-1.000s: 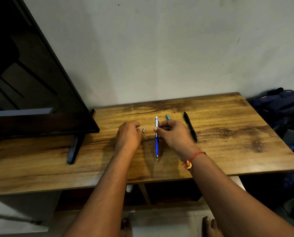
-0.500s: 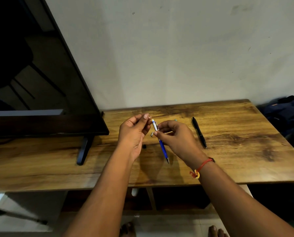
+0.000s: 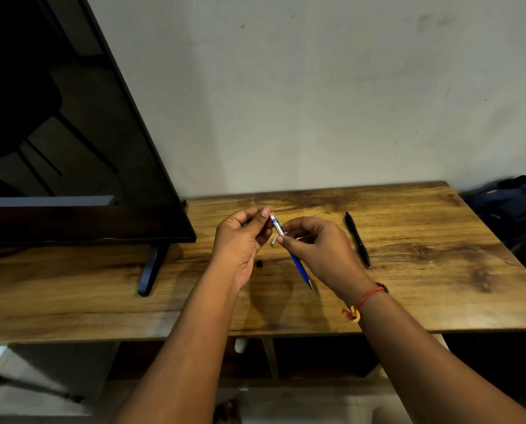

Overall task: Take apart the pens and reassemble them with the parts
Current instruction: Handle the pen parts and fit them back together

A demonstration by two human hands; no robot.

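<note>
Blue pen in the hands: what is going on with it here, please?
A person holds the blue pen above the wooden table with both hands. The right hand pinches its silver middle, and the left hand pinches the top end, as if to loosen it. A small silver part and a small black piece seem to lie on the table near the hands. The black pen lies to the right, untouched.
</note>
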